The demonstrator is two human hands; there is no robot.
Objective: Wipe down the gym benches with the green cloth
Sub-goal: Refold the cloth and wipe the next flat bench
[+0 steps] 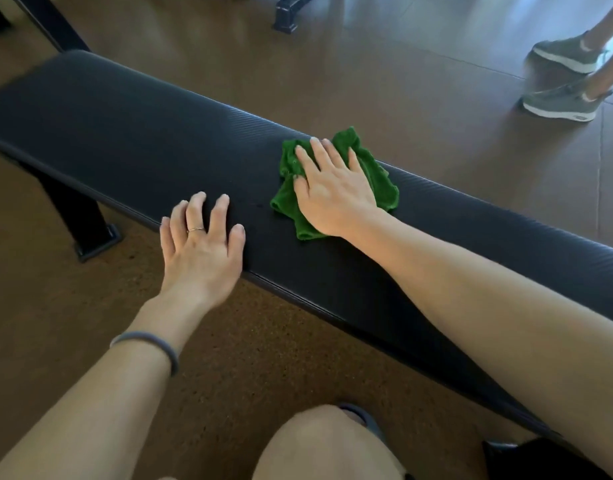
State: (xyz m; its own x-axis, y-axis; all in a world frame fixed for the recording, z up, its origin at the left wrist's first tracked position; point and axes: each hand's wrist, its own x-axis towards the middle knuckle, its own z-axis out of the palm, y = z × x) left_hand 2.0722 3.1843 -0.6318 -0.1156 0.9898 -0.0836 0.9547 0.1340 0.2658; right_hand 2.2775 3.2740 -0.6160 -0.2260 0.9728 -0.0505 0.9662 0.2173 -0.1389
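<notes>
Green cloth lies crumpled on the black padded table, near its far edge, under the right hand, which presses down on it with fingers spread and nearly straight, not curled round it. Just beside it, toward the near edge, the left hand rests on the bare padding, fingers spread and slightly bent, holding nothing; it wears a ring, and a band circles its wrist. Across the brown floor, another person's grey shoes stand well apart from the table.
</notes>
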